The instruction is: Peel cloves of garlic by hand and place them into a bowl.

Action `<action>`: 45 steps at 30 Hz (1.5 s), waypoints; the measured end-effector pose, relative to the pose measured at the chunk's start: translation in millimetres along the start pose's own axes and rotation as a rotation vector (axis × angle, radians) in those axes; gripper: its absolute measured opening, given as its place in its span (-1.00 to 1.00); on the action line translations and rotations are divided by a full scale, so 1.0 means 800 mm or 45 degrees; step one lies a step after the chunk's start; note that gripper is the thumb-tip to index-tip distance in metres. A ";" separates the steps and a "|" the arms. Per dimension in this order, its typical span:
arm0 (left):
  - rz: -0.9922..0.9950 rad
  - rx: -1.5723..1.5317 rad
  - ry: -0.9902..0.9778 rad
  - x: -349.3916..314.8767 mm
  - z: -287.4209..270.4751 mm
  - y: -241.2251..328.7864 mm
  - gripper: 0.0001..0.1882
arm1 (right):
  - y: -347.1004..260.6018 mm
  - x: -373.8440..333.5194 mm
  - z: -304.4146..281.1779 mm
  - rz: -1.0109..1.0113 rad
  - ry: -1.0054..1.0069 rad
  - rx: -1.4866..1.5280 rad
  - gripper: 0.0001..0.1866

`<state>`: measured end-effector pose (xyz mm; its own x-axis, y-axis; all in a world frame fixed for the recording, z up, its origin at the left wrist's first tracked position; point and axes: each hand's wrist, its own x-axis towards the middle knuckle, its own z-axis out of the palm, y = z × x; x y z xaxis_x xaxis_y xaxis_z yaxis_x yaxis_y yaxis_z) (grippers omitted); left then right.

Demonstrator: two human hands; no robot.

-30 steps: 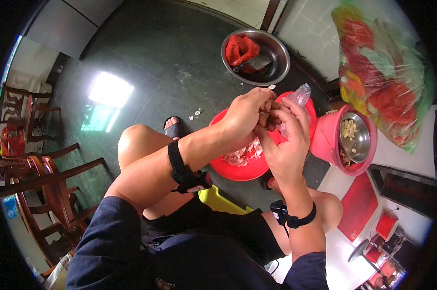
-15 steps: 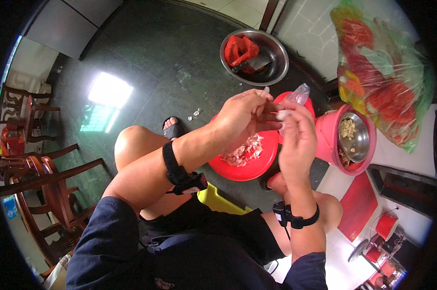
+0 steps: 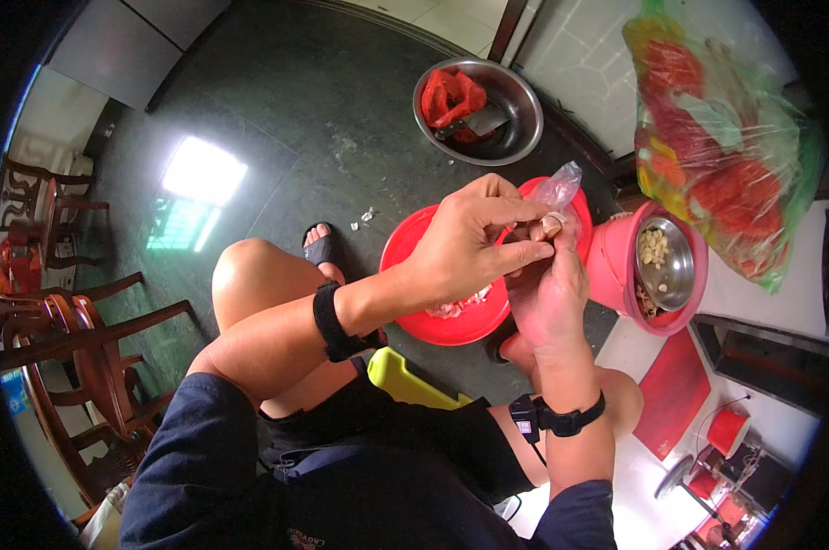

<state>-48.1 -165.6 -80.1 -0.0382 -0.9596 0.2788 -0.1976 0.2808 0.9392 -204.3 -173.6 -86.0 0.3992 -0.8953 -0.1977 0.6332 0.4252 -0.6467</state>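
Observation:
Over a red basin (image 3: 402,261), my two hands meet at a small garlic clove (image 3: 551,225). My left hand (image 3: 469,229) reaches across from the left, its thumb and forefinger closed at the clove. From below on the right, my right hand (image 3: 554,291) has its fingers curled up around the same clove; part of them is hidden behind the left hand. Pale garlic skins (image 3: 448,309) lie in the red basin, partly covered by my forearm. To the right, peeled garlic cloves (image 3: 653,247) sit in a steel bowl (image 3: 679,275).
A pink bucket (image 3: 610,259) bears the steel bowl. Further off, a steel basin (image 3: 522,137) holds a red bag (image 3: 451,96) and a cleaver (image 3: 484,122). A clear plastic bag (image 3: 558,186) stands by my hands. Wooden chairs (image 3: 103,357) are left; a filled green bag (image 3: 717,156) hangs right.
My left hand has turned and brought its thumb and forefinger onto the clove. My right hand has rolled palm-up beneath it. The view has shifted slightly.

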 end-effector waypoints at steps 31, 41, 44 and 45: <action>0.269 0.277 0.179 0.007 -0.008 -0.015 -0.77 | -0.030 -0.008 -0.003 -0.585 0.199 -1.371 -0.92; 0.387 0.439 0.086 -0.001 -0.010 -0.018 -0.79 | -0.030 -0.004 -0.002 -0.803 0.124 -1.766 -0.91; 0.233 0.393 0.083 -0.001 -0.008 -0.013 -0.85 | -0.024 -0.002 -0.003 -0.785 0.192 -1.638 -0.96; 0.234 0.394 0.083 -0.002 -0.007 -0.009 -0.85 | -0.023 -0.002 -0.004 -0.724 0.245 -1.535 -0.97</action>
<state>-41.1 -166.2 -86.2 -0.0403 -0.8876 0.4588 -0.4805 0.4198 0.7700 -218.5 -180.6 -76.2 0.1164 -0.9536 0.2775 -0.3347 -0.3007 -0.8931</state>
